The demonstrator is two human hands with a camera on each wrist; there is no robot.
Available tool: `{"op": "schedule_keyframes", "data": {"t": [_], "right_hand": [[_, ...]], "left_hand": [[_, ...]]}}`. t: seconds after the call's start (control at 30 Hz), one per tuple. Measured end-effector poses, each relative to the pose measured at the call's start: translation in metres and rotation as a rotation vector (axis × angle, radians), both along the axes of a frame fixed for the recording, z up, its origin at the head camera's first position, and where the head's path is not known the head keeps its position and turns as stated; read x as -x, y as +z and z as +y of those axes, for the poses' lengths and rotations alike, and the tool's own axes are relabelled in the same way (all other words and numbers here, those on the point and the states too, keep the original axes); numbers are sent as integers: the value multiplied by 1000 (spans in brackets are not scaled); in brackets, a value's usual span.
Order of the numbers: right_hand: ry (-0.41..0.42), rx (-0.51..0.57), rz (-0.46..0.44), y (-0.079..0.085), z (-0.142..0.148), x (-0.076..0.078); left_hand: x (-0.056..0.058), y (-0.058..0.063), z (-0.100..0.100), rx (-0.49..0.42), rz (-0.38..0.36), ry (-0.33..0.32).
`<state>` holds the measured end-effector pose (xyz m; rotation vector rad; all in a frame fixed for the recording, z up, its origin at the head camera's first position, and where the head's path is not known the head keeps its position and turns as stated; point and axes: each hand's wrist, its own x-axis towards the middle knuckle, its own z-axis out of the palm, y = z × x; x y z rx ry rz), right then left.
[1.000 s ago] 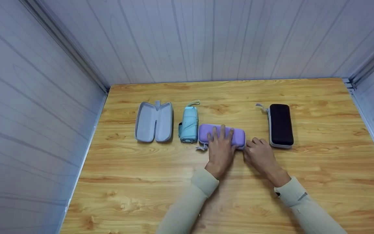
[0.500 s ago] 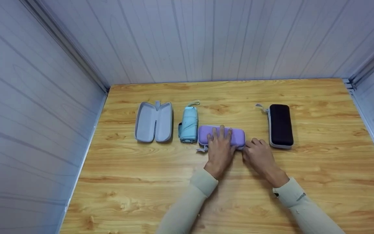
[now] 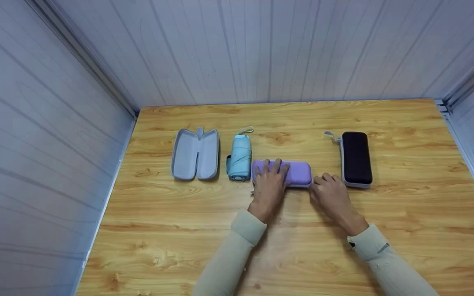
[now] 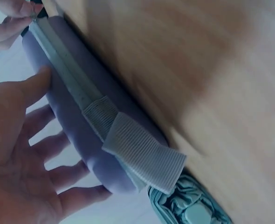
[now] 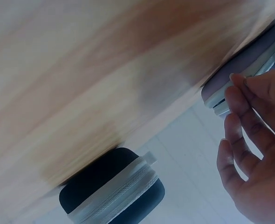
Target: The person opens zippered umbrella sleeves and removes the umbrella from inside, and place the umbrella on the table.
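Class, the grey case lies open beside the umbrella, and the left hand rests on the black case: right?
Not quite: the head view shows the left hand resting on the purple case, not the black case. The grey case does lie open beside the umbrella.

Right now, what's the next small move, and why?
Probably draw the right grip along the zip: it pinches what looks like the pull at one end of the purple case, and the left grip lies across the top, seemingly steadying it.

Pale lined walls (image 3: 237, 49), three sides; wood-grain tabletop (image 3: 159, 230).
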<state>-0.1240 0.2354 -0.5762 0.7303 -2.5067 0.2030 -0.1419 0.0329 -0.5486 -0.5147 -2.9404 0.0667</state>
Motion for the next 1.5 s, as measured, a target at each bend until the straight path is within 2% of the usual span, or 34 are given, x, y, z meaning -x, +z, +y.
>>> {"op": "schedule_keyframes", "data": {"t": [0.3,0.73,1.07,1.33,1.5], "right_hand": [[-28,-17,17,0,-5,-1],[-44,-55,3,1,-17,-3],[-75,-103,-6,1,-27,-5],[-86,-95,5,0,-34,-5],[-114,-67,-42,3,-36,-7]], "left_hand": [[-4,-5,8,-33,42,53],[-7,-8,13,-84,43,87],[-10,-13,15,-68,176,89],[-9,-11,14,-60,116,85],[-9,-6,8,-47,88,53]]}}
